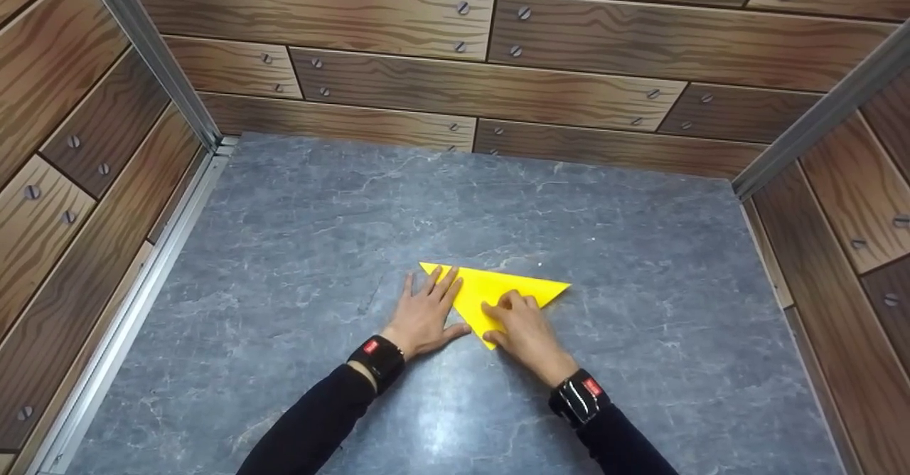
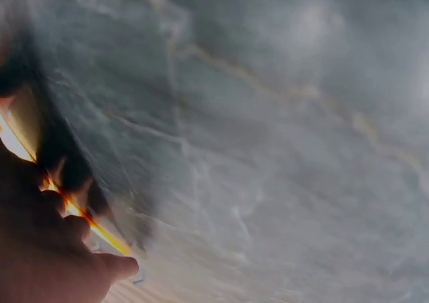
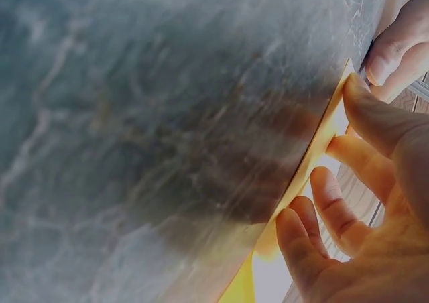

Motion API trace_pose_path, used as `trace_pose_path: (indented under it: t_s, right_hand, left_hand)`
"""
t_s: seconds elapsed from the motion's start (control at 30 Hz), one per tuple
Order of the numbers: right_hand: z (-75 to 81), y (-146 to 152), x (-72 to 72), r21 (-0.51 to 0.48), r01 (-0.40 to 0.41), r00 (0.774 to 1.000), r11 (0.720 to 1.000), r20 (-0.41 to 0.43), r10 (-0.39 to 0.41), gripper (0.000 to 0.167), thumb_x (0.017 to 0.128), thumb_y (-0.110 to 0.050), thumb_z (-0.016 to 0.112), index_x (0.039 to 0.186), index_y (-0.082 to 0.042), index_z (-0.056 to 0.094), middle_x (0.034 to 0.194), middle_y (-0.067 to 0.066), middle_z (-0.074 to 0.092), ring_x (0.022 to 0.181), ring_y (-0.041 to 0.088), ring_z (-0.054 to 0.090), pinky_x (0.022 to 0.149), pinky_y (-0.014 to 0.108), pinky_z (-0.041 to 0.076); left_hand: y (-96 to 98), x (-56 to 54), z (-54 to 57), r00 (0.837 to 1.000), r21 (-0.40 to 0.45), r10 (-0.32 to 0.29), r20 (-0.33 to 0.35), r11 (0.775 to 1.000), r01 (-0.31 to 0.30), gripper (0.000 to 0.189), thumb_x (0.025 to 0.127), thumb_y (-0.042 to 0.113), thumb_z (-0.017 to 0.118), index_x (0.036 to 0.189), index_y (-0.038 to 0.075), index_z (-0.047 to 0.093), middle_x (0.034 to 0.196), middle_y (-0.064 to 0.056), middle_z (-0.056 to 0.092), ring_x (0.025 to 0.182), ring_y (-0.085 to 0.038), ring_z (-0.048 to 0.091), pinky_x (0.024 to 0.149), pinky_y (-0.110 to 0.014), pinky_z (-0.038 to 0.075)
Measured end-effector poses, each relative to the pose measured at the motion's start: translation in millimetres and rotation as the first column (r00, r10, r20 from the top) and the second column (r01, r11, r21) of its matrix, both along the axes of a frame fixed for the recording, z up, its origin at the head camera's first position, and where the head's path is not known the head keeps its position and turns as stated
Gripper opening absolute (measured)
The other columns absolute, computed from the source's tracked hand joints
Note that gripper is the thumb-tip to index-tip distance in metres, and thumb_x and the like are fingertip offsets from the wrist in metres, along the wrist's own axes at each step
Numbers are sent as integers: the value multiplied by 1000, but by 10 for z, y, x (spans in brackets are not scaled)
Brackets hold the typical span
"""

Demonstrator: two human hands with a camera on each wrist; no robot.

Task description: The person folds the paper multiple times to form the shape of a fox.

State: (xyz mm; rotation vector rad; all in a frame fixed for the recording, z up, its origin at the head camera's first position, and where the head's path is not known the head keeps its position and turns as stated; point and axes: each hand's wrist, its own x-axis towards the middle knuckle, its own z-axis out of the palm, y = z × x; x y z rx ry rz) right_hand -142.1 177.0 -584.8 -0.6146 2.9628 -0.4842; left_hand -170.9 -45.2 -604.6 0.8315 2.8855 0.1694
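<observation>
A triangular piece of yellow paper [image 1: 475, 291] lies on the grey table, its long edge toward the back wall and one corner toward the person. My left hand [image 1: 421, 318] rests on its left part with spread, straight fingers; the thumb sits beside the left slanting edge. Bent fingers of my right hand [image 1: 530, 329] touch the paper's middle and right side, while the thumb is by the near corner. Low in the right wrist view, the right hand [image 3: 382, 182] has its fingertips against the brightly lit paper [image 3: 238, 291]. In the left wrist view the left hand [image 2: 47, 256] is dark.
The table [image 1: 320, 212] has a grey marbled surface. Wood-plank patterned walls [image 1: 384, 80] stand at the back, left and right, with metal rails [image 1: 153, 226] along the left corner and edge. Black bands [image 1: 377, 363] circle both wrists.
</observation>
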Motion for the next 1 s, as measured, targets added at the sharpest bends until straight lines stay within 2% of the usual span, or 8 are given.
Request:
trace_pose_path:
  t_s: [0.27, 0.57, 0.8, 1.0]
  right_hand:
    - [11, -13, -1, -1, 0, 1000, 1000, 18, 0, 53, 88, -29, 82, 137, -11, 68, 118, 14, 59, 102, 35, 55, 86, 45, 48]
    - [49, 4, -31, -22, -15, 1000, 1000, 19, 16, 49, 88, -25, 83, 133, -9, 71, 116, 16, 59, 103, 40, 55, 88, 50, 48]
    - [40, 12, -42, -41, -27, 1000, 999, 12, 27, 50, 87, -24, 83, 132, -8, 71, 115, 16, 59, 102, 40, 56, 88, 50, 49]
    - [49, 32, -37, -60, -41, 999, 997, 11, 42, 50, 86, -25, 85, 131, -6, 71, 113, 16, 59, 101, 40, 55, 88, 50, 48]
  left_hand:
    - [-32, -60, 3, 998, -4, 49, 34, 999, -49, 94, 99, 72, 44, 165, 8, 24, 172, -9, 18, 157, -31, 19, 120, -69, 17]
    - [99, -29, 37, 989, 64, 123, 77, 990, -128, 95, 99, 72, 43, 163, 3, 27, 171, -14, 20, 157, -35, 18, 119, -71, 12]
    - [189, 11, 54, 979, 26, 184, 86, 982, -186, 102, 95, 75, 47, 163, 2, 23, 171, -17, 15, 158, -36, 12, 121, -68, 10]
    - [211, 23, 26, 976, 5, 200, 86, 980, -201, 107, 92, 78, 48, 164, 4, 22, 171, -19, 12, 158, -36, 11, 122, -66, 11]
